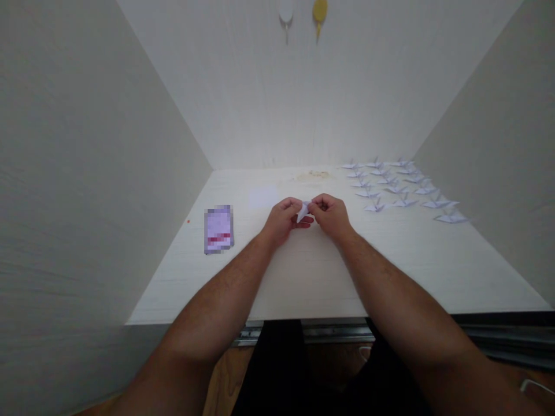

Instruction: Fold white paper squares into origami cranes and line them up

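Observation:
Between my two hands, above the middle of the white table, is a small folded piece of white paper [302, 212], partly covered by fingers. My left hand [284, 219] pinches it from the left, with some lower fingers reaching beneath it. From the other side my right hand [330, 214] grips the paper's upper right part between thumb and fingertips. Several folded white paper cranes [385, 181] stand in rows at the table's back right, apart from my hands.
A pixelated purple-white packet [219, 228] lies on the table [303, 277] to the left. A faint pale sheet-like patch [262, 197] shows behind my left hand. Walls enclose the table on three sides; a white hook [286, 13] and a yellow hook [319, 11] are on the back wall.

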A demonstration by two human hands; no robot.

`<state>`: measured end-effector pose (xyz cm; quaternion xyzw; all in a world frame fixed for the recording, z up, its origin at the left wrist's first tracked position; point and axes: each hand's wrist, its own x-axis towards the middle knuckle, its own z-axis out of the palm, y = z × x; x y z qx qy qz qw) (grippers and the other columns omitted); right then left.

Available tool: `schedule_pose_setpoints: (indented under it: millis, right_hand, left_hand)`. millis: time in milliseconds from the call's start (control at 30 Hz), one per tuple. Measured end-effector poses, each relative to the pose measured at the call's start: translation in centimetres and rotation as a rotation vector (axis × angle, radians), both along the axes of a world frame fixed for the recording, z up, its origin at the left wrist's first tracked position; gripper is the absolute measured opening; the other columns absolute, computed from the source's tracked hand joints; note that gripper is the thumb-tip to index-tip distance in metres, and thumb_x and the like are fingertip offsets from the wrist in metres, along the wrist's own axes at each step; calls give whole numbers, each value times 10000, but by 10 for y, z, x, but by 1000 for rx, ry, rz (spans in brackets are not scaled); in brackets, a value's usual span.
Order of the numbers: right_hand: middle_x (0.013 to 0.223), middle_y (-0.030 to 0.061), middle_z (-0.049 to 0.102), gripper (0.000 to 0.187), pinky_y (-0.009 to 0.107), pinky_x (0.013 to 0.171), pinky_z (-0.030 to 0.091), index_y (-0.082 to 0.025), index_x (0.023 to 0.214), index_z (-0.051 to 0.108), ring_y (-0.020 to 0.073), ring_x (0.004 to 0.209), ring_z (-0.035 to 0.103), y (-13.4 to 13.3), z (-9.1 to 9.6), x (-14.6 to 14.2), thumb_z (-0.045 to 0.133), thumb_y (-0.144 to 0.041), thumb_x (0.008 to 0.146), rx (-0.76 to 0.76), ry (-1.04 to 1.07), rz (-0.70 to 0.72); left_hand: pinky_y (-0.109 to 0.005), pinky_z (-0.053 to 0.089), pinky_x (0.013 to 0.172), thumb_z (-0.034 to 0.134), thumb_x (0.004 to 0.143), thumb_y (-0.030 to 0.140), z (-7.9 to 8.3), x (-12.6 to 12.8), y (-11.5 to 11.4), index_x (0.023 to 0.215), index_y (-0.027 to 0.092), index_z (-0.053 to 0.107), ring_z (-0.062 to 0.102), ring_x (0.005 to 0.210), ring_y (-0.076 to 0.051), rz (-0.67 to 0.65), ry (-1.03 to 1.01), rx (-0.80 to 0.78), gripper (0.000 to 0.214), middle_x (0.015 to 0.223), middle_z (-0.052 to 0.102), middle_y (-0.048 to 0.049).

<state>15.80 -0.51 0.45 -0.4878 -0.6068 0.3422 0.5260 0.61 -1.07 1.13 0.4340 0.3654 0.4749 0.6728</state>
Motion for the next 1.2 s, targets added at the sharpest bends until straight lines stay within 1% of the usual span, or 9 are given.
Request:
schedule_pose_setpoints:
  millis: [100,167,233,333,433,567,867,1000,1200]
  right_hand:
    - [580,-33,568,167,247,512,374,-197,694,608,102,517,462,1,0,1,644,-349,753,-2,-33,29]
    - [587,-39,562,148,245,513,376,-202,738,600,101,519,462,1,1,1,638,-343,759,-2,-22,23]
    - [595,-51,558,128,238,514,381,-213,793,579,100,521,469,2,1,2,643,-317,756,7,-7,0]
    - [625,-46,568,110,231,527,406,-223,779,561,101,547,498,1,1,2,640,-297,763,34,-26,-14]
    - [685,-24,616,60,248,570,452,-224,798,612,117,600,556,1,-2,2,616,-283,787,52,-55,27]
    - [777,5,669,100,278,654,490,-223,856,694,128,660,584,1,-3,2,627,-256,789,114,-114,56]
    - [847,26,679,166,295,685,504,-224,940,710,136,699,597,1,-5,4,656,-287,796,150,-181,89]
    - [830,18,665,157,281,658,486,-218,929,692,125,684,568,0,-4,4,663,-277,786,161,-190,99]
    - [786,-5,630,94,266,617,456,-199,806,646,100,635,525,-1,-1,2,699,-235,736,190,-182,87]
  left_hand:
    - [-288,544,593,773,705,368,3,-3,1,831,182,552,686,632,-168,18,-26,-26,315,726,669,-12]
    - [-282,539,603,769,706,338,4,-4,1,817,178,551,684,635,-161,18,-42,-43,292,724,669,-15]
    - [-294,542,613,768,699,308,5,-3,1,803,174,552,690,648,-170,14,-53,-54,275,741,680,-28]
    - [-315,550,633,759,691,268,4,-2,1,794,170,571,693,665,-181,11,-64,-69,236,746,681,-35]
    - [-323,554,652,753,687,239,3,-1,2,774,166,581,680,660,-169,31,-88,-62,206,730,675,-32]
    - [-333,556,676,754,664,211,1,-2,5,761,162,581,660,647,-149,82,-108,-45,204,730,670,-22]
    - [-346,546,703,767,654,211,-2,1,6,767,159,570,649,679,-150,118,-87,-15,232,732,665,-27]
    - [-331,544,703,770,643,194,-2,1,5,783,154,577,651,686,-144,116,-95,-14,242,740,671,-25]
    - [-304,544,663,777,637,186,-5,1,6,800,144,613,632,650,-127,93,-80,16,236,707,650,-6]
